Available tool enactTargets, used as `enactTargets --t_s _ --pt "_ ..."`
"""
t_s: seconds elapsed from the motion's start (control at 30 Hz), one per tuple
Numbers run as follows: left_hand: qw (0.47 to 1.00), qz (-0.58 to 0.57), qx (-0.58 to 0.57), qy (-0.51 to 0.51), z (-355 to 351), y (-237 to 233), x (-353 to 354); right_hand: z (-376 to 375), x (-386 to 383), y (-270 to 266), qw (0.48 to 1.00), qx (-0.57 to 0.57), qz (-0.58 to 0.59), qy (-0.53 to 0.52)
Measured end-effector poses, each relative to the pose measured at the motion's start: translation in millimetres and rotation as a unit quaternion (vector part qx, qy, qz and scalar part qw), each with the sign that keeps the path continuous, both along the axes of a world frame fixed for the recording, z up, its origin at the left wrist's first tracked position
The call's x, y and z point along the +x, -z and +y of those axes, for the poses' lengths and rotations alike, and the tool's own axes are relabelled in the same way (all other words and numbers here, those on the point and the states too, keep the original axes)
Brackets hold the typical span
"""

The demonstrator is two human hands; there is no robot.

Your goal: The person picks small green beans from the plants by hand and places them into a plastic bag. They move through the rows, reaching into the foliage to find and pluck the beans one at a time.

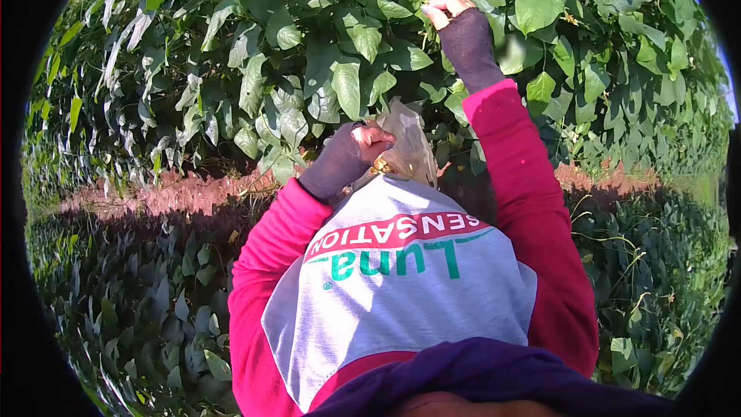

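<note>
My right hand (pixel 454 14), in a dark fingerless glove, reaches into the leafy green plants (pixel 363 31) at the upper right. Its thumb and fingers pinch together among the leaves; what lies between them is too small to make out. Closer to my body, my left hand (pixel 367 143), gloved the same way, is closed with its fingers curled. It overlaps the left side of a translucent plastic bag (pixel 409 139) at my waist. Small yellowish pieces (pixel 382 166) show in the bag below that hand. Whatever the left fingers hold is hidden.
Dense foliage rises in front of me. Reddish soil (pixel 177 193) runs in a strip on both sides of my body. More low plants (pixel 154 293) grow behind that strip, to my left and right. Thin vine stems (pixel 637 255) stick out on the right.
</note>
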State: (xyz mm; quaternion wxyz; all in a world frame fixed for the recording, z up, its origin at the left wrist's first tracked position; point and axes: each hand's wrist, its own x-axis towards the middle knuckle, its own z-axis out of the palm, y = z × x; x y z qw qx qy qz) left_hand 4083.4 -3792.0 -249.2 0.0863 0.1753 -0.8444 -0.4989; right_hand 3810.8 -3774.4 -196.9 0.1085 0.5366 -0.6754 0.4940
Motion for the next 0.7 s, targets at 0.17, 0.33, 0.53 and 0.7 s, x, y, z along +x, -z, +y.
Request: enactTargets --t_s 0.17,0.33,0.53,0.7 --pt "0.994 0.037 -0.093 0.039 -3 16 9 5 4 -10 0.994 0.004 0.104 0.043" --pt "0.991 -0.092 -0.042 0.089 -15 13 13 12 6 -16 0.993 -0.017 0.107 0.055" --pt "0.977 0.004 -0.113 0.183 -19 30 22 56 88 -41 0.978 0.134 -0.111 -0.112" --pt "0.998 -0.026 0.037 0.042 -38 35 32 95 132 64 0.889 0.403 0.113 -0.189"
